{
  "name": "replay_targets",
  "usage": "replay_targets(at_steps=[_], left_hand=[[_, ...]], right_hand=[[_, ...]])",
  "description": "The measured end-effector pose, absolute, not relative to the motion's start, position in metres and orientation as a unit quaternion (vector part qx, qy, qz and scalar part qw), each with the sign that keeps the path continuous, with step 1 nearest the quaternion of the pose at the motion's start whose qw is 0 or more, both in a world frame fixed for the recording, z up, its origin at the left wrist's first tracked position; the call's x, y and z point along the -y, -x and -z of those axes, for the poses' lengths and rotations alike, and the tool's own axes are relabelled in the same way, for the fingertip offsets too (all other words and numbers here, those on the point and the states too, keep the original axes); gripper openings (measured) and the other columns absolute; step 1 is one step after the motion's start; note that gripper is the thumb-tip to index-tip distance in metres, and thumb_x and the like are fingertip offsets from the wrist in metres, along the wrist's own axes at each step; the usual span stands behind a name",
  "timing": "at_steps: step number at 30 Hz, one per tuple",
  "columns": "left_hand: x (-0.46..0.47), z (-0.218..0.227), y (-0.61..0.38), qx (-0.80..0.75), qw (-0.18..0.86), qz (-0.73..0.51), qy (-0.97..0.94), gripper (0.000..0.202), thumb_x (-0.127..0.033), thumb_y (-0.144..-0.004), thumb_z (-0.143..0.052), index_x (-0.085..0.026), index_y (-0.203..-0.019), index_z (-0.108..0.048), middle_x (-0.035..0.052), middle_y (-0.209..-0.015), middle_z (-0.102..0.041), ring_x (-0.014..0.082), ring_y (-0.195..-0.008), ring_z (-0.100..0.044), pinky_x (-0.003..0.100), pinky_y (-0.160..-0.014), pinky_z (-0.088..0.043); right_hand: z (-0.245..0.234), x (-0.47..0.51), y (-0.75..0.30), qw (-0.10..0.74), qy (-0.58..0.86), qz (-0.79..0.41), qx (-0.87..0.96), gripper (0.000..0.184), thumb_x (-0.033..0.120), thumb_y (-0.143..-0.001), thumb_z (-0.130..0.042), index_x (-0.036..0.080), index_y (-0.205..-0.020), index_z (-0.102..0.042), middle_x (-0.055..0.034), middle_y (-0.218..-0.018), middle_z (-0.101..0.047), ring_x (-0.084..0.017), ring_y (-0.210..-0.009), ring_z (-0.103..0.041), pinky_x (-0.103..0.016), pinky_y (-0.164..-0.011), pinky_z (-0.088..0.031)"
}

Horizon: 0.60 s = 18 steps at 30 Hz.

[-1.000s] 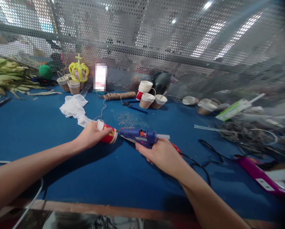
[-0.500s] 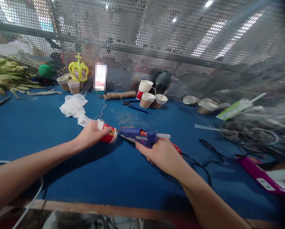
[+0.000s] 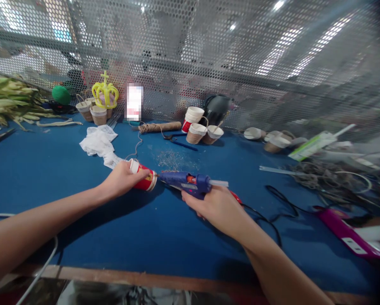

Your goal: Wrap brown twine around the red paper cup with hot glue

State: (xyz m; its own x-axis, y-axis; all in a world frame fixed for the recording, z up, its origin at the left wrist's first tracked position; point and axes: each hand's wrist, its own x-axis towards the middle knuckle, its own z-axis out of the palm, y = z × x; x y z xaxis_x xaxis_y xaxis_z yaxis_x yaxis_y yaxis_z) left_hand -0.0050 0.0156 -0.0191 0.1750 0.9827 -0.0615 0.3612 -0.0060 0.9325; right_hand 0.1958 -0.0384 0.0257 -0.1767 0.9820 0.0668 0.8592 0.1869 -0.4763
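Red paper cup (image 3: 144, 179) gripped on its side by left hand (image 3: 121, 180); right hand (image 3: 220, 207) grips blue glue gun (image 3: 186, 182), nozzle at cup base

Bright overhead light glares through the perforated screen (image 3: 272, 55); soft arm shadows fall on the desk (image 3: 164, 237). Edges bend, blur and darken rightward.

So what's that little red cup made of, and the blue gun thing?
The red cup looks like paper: thin wall, matte print, white rolled rim. The blue glue gun looks like hard plastic, smooth and slightly shiny; the pale stick at its back is probably glue.
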Motion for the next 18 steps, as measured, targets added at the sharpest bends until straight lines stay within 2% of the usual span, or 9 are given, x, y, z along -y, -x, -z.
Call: replay_targets(at_steps=[18], left_hand=[[-0.0186,0.026,0.0073,-0.528,0.451,-0.341,-0.634,0.028,-0.039,-0.068,-0.056,-0.014,-0.058,-0.051,-0.0023,-0.051,-0.046,0.0076,-0.046,-0.036,0.022,-0.042,-0.026]], right_hand=[[-0.0218,0.0391,-0.198,0.181,0.607,-0.168,0.755,0.024,0.024,-0.073,-0.049,0.019,-0.051,-0.045,0.0043,-0.04,-0.045,-0.01,-0.04,-0.044,-0.023,-0.043,-0.035]])
